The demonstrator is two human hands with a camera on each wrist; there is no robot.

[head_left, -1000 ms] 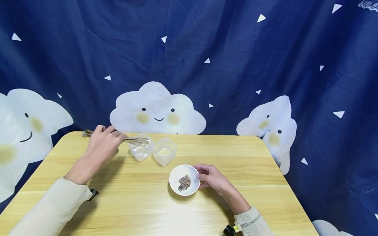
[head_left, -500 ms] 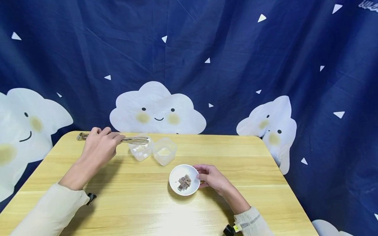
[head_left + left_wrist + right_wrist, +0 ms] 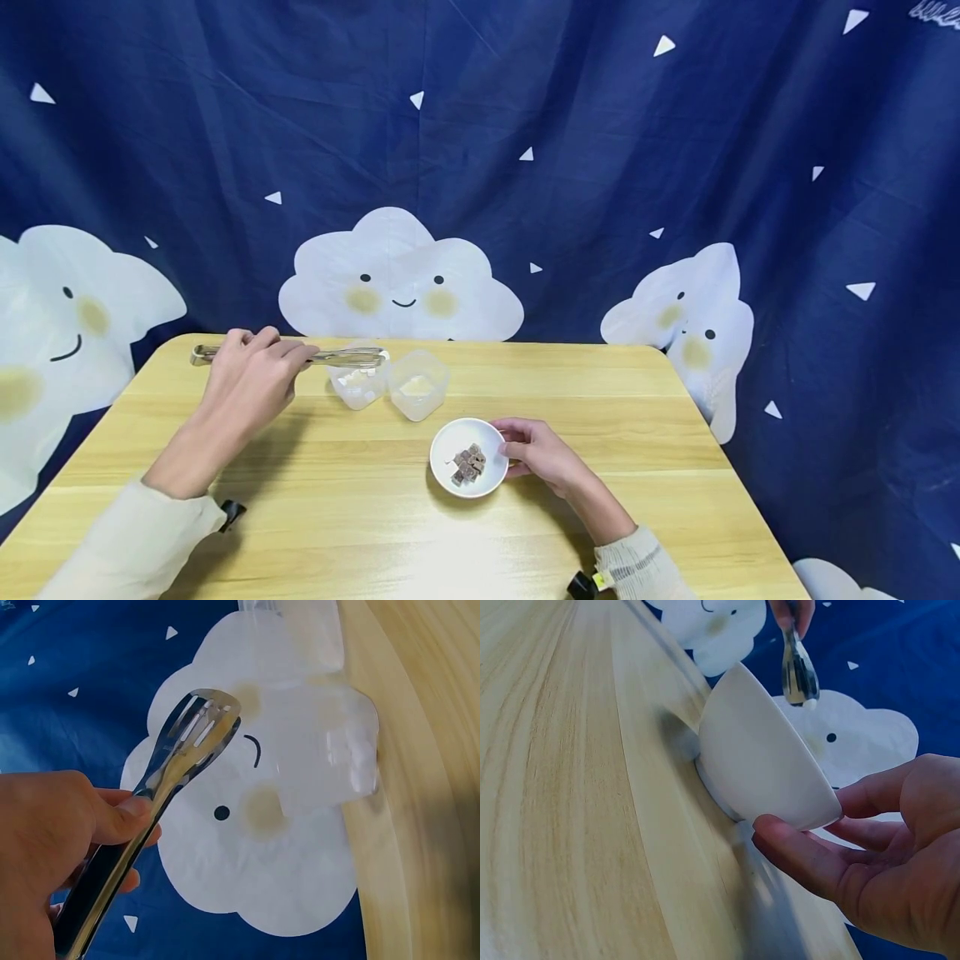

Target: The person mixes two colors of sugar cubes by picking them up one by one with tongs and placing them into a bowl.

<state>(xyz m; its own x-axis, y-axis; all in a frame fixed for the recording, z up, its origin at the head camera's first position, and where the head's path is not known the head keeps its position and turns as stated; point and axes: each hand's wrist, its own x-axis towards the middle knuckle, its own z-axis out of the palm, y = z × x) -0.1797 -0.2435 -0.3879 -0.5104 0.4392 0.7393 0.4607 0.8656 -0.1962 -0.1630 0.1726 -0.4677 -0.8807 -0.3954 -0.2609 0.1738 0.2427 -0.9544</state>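
My left hand (image 3: 255, 379) grips metal tongs (image 3: 176, 769) with slotted heads, held nearly level over the left plastic container (image 3: 354, 390). A small white piece (image 3: 811, 703) shows at the tongs' tips. White pieces lie inside that container. Beside it stands a second clear container (image 3: 417, 407) with something pale yellow in it. My right hand (image 3: 543, 454) holds the right side of a white bowl (image 3: 761, 757), thumb and fingers at its rim. In the bowl are several brown cubes (image 3: 469, 465) and a white bit at their left.
The bowl stands on a light wooden table (image 3: 330, 517), nearer me than the two containers. A dark blue curtain (image 3: 570, 208) with white clouds hangs right behind the table's far edge.
The tongs' tips have risen slightly out of the left container, and their handle end has dropped and shifted left with my left hand. My right hand and the bowl stay in place.
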